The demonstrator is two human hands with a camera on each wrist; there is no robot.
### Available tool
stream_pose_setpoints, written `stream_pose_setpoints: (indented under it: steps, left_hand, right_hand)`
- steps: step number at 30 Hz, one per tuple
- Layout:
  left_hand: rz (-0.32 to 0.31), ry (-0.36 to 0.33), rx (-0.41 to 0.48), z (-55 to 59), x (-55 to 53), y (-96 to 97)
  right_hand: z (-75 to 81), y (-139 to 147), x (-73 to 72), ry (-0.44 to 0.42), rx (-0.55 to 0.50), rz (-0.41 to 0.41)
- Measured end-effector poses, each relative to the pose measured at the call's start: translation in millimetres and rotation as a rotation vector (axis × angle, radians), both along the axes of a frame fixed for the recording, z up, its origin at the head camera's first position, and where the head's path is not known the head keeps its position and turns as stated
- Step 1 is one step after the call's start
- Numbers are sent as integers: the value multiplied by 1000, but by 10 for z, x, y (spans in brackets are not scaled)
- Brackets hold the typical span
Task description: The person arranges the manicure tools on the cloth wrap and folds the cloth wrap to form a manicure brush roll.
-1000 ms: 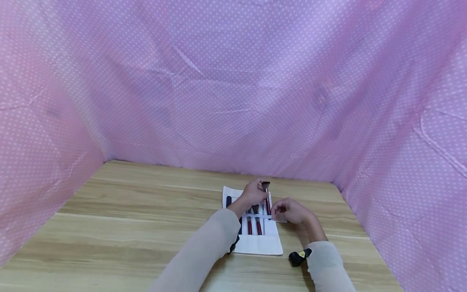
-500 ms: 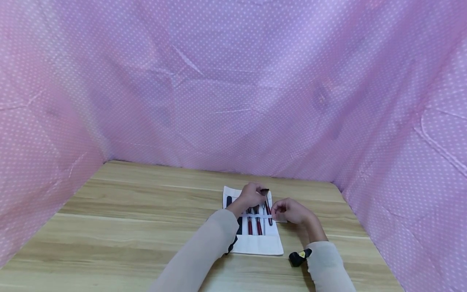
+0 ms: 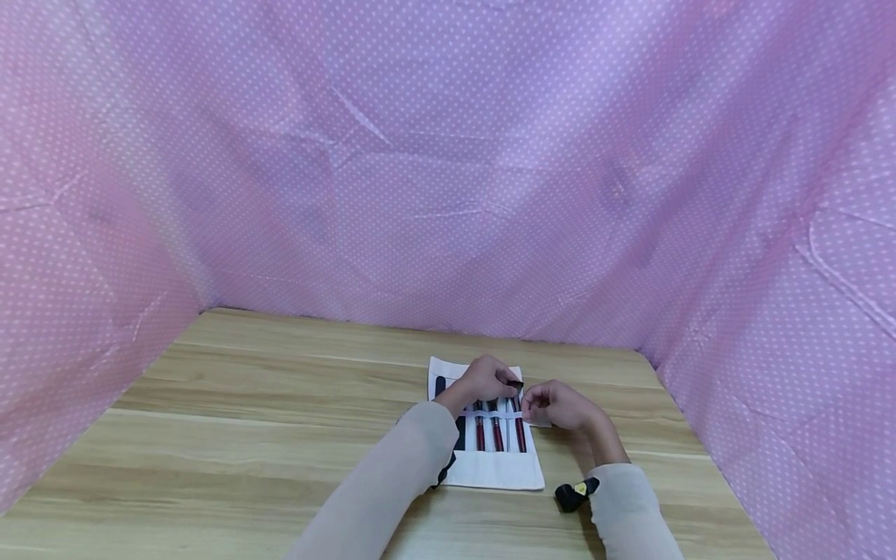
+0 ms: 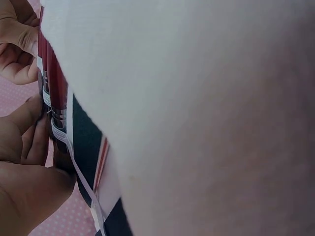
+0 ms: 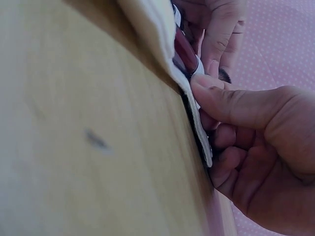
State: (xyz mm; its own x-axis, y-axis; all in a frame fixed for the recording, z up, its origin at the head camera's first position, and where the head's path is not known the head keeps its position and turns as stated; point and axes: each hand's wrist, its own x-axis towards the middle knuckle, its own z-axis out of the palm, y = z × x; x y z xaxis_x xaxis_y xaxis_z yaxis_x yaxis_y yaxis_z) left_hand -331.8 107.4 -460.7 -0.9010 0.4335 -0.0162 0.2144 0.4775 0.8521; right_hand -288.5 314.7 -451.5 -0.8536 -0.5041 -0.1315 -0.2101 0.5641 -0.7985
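A white cloth brush roll (image 3: 493, 470) lies unrolled on the table, a pale elastic band (image 3: 483, 414) running across it. My left hand (image 3: 485, 378) pinches a fan-shaped makeup brush by its dark head (image 3: 516, 385); its red handle (image 3: 521, 435) passes under the band at the roll's right side. At that same edge, my right hand (image 3: 556, 405) pinches the elastic band (image 5: 199, 66) between thumb and curled fingers. Two more red-handled brushes (image 3: 496, 432) and a thin metal tool (image 3: 508, 437) sit under the band to the left.
A black, flat-looking item (image 3: 439, 386) occupies the roll's left side, partly behind my left forearm. Wood-grain tabletop (image 3: 245, 420) surrounds the roll. Pink dotted cloth (image 3: 448, 194) hangs behind and on both sides. A black wrist camera (image 3: 575, 494) sits by my right sleeve.
My left hand has come down toward the band, sliding the brush handle further under it toward the roll's near end. My right hand stays at the right edge.
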Motion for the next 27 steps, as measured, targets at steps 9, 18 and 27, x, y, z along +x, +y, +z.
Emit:
stream_pose_setpoints:
  steps: [9, 18, 27]
  left_hand:
    - [-68, -5, -70, 28, 23, -23]
    - [-91, -34, -88, 44, 59, -41]
    - [-89, 18, -79, 75, 60, -55]
  right_hand:
    - [-7, 15, 4, 2, -1, 12]
    - [-3, -7, 21, 1, -23, 14]
    - [-29, 27, 2, 0, 5, 1]
